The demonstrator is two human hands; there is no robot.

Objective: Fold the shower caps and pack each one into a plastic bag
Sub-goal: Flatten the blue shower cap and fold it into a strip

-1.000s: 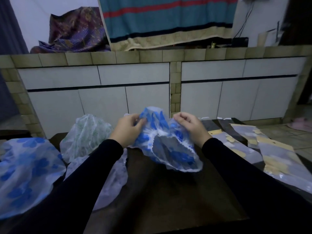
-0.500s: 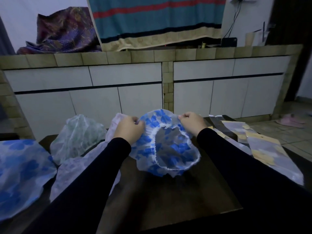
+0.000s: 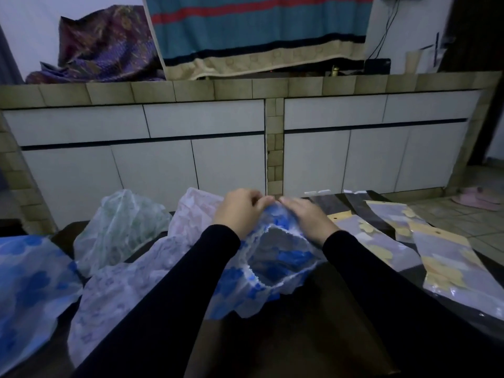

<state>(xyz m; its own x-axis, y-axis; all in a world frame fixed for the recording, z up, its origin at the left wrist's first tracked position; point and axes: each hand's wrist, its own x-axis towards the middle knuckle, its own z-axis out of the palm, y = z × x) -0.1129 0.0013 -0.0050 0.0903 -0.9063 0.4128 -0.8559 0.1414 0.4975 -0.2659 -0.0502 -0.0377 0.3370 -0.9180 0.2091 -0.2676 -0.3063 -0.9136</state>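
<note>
Room, dimly lit. Far side: long counter [image 3: 245, 88] edged in beige tiles, white cabinet panels [image 3: 152, 165] below, split by a tiled pillar [image 3: 274, 148]. On the counter: crumpled purple patterned cloth [image 3: 103, 50], left. Above: hanging teal cloth [image 3: 259, 25] with red stripe and tan border. White wall [image 3: 27, 28] with a black cable [image 3: 387, 31], right. Tiled floor [image 3: 463, 219], right, with a pink slipper [image 3: 477, 199]. Foreground: dark table [image 3: 313, 323].
</note>
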